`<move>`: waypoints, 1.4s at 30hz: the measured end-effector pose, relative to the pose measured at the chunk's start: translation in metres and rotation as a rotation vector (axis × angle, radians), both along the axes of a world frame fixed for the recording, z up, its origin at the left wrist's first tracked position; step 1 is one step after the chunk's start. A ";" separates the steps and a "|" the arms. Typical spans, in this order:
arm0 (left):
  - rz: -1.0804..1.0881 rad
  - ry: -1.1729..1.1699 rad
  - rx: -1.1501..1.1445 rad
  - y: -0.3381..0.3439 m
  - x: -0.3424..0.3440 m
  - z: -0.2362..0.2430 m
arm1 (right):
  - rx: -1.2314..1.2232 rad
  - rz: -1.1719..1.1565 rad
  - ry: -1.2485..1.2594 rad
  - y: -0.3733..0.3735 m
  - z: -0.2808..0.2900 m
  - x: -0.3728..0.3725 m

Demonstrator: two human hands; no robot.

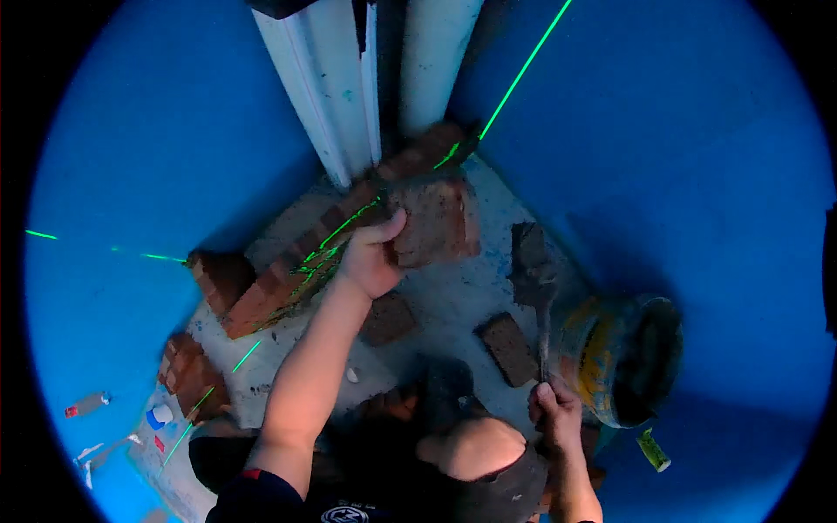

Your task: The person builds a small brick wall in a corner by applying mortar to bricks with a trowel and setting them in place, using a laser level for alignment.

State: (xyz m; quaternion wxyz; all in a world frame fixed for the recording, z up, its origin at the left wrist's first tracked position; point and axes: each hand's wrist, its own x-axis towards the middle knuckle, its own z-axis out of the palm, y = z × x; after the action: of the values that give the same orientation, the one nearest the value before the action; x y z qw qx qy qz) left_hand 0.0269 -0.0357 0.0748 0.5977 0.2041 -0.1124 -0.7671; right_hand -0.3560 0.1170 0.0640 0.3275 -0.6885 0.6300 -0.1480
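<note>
Two bare hands are busy: the left hand (375,263) grips a reddish brick (432,225) by its left edge, thumb on top, close beside a low brick wall (283,283). The right hand (558,411) is curled closed around the handle of a trowel (544,324), between a loose brick (507,349) and a stained bucket (595,349).

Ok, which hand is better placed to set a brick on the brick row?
Left, I'd judge: the left hand grips a brick close beside the brick row, while the right hand holds a trowel, farther away.
</note>
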 end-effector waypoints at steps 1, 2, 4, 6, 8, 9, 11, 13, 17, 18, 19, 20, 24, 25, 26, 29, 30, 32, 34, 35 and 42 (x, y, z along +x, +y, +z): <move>-0.016 0.068 0.103 0.001 -0.009 0.000 | 0.173 -0.317 -0.384 0.003 -0.005 0.004; -0.017 0.069 0.104 0.002 -0.019 0.002 | 0.182 -0.360 -0.405 0.005 -0.013 0.004; 0.097 0.047 0.433 0.005 -0.044 0.002 | 0.220 -0.411 -0.436 0.003 -0.017 0.009; 0.055 0.096 0.445 0.008 -0.059 -0.018 | 0.205 -0.457 -0.450 0.001 -0.017 0.015; 0.030 0.210 0.528 0.007 -0.071 -0.043 | 0.182 -0.478 -0.446 -0.001 -0.017 0.026; 0.030 0.211 0.535 0.008 -0.073 -0.049 | 0.174 -0.482 -0.407 -0.003 -0.017 0.035; 0.045 0.241 0.571 0.012 -0.077 -0.058 | 0.170 -0.482 -0.370 -0.012 -0.014 0.059; 0.038 0.234 0.640 0.014 -0.083 -0.057 | 0.118 -0.498 -0.447 -0.021 -0.002 0.080; 0.050 0.215 0.751 0.011 -0.091 -0.049 | -0.171 -0.287 -0.203 -0.027 -0.034 0.077; 0.055 0.217 0.751 0.010 -0.092 -0.048 | -0.213 -0.287 -0.280 -0.029 -0.037 0.082; 0.047 0.236 0.738 0.012 -0.091 -0.048 | -0.204 -0.279 -0.290 -0.029 -0.041 0.088; 0.029 0.263 0.723 0.012 -0.093 -0.045 | -0.105 -0.311 -0.372 -0.029 -0.045 0.090; 0.082 0.221 0.737 0.007 -0.108 -0.041 | -0.248 -0.152 -0.232 -0.033 -0.071 0.098; 0.064 0.259 0.692 0.006 -0.109 -0.051 | -0.260 -0.131 -0.204 -0.031 -0.077 0.100; 0.056 0.280 0.669 0.006 -0.109 -0.056 | -0.259 -0.126 -0.204 -0.030 -0.079 0.102; -0.009 0.332 0.590 0.007 -0.108 -0.060 | -0.476 -0.050 -0.024 -0.025 -0.085 0.102; -0.032 0.349 0.572 0.007 -0.108 -0.055 | -0.414 -0.066 -0.058 -0.023 -0.090 0.097; -0.044 0.416 0.588 0.011 -0.105 -0.042 | -0.353 -0.083 -0.095 -0.021 -0.095 0.091; -0.073 0.391 0.619 0.011 -0.102 -0.045 | -0.340 -0.124 -0.116 -0.019 -0.099 0.089; -0.103 0.376 0.653 0.012 -0.099 -0.049 | -0.339 -0.123 -0.113 -0.016 -0.104 0.086; -0.066 0.453 0.704 0.014 -0.074 -0.048 | -0.321 -0.182 -0.050 0.000 -0.092 0.052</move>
State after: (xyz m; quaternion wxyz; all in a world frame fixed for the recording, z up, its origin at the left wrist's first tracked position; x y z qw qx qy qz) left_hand -0.0468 -0.0216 0.0269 0.4763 0.2184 0.2843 -0.8029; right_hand -0.3040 0.1174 -0.0283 0.2140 -0.6683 0.6496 -0.2926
